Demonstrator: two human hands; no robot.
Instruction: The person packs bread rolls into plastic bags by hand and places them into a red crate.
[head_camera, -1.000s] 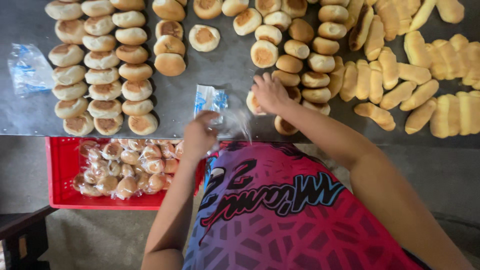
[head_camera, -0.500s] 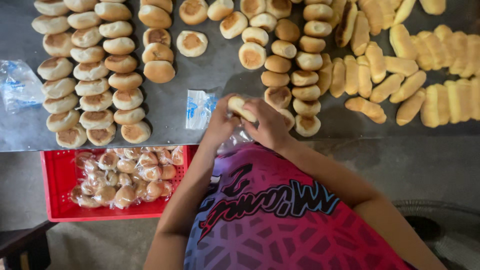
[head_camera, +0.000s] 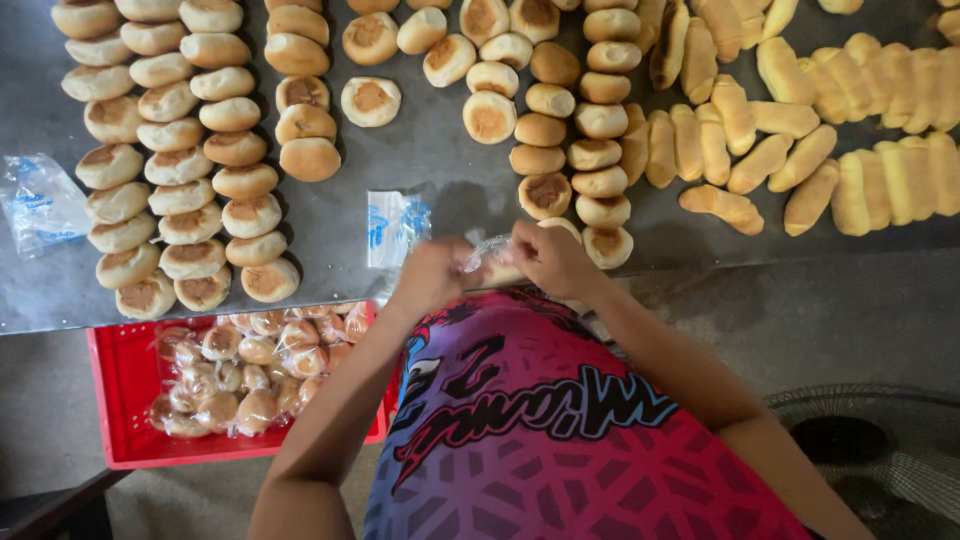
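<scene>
At the near edge of the grey counter (head_camera: 420, 160), seen from the head: left hand (head_camera: 432, 278) and right hand (head_camera: 548, 258) close together, both with grip closed on a clear plastic bag (head_camera: 487, 250). Round bun (head_camera: 503, 272) half hidden between the hands, in the bag. Flat stack of empty bags (head_camera: 395, 226) just beside the left hand. Rows of round buns (head_camera: 190, 160) to the left, long rolls (head_camera: 800, 130) to the right. Below the counter, red crate (head_camera: 125, 400) with bagged buns (head_camera: 250, 370).
</scene>
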